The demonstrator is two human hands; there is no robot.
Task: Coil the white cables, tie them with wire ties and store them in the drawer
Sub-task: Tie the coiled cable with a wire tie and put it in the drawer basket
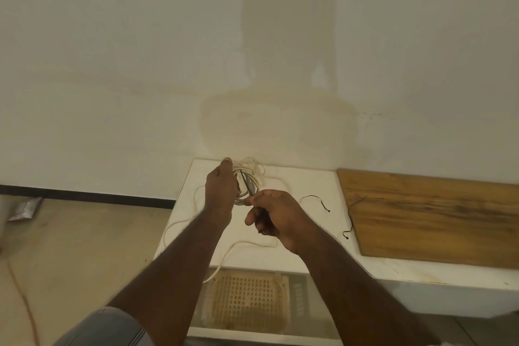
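Note:
A coil of white cable [254, 180] rests on the white cabinet top [306, 185] near the wall. My left hand [220, 191] grips the coil's left side, fingers wrapped over the loops. My right hand [271, 215] pinches a thin dark wire tie [246, 183] that runs up across the coil. Loose white cable [179, 223] trails off the cabinet's left and front edges and down over the open drawer [252, 300] below. A second dark wire tie [316, 199] lies on the top to the right.
A wooden board [438, 219] lies on the white surface at the right, with a black wire [350, 218] along its left edge. The drawer holds a woven mat. Bare floor [70, 247] spreads to the left, with an orange cord and a crumpled packet [24, 209].

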